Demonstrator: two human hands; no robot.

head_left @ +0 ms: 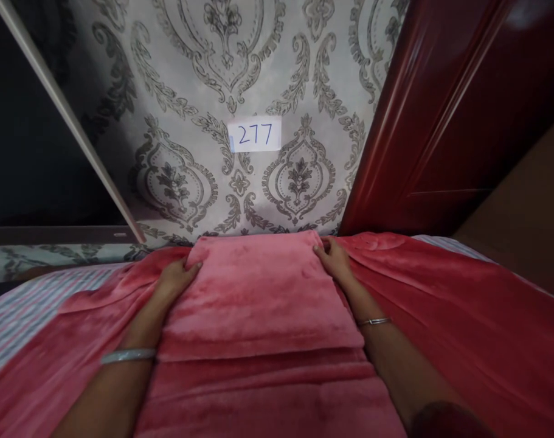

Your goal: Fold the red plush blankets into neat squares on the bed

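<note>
A plush pinkish-red blanket (pixel 263 298), folded into a long strip with its far part doubled over, lies in front of me. My left hand (pixel 177 278) grips the far left edge, thumb on top and fingers hidden beneath the cloth. At the far right corner, my right hand (pixel 335 260) holds the edge the same way, its thumb on the upper face. Beneath and to both sides spreads a red plush cover (pixel 459 316) of similar material.
A striped sheet (pixel 44 304) shows at the left and far right edges. Behind stands a patterned wall (pixel 176 79) with a white paper label (pixel 255 134) reading 277. A dark screen (pixel 44 140) is at left, and a dark red wooden panel (pixel 413 134) rises at right.
</note>
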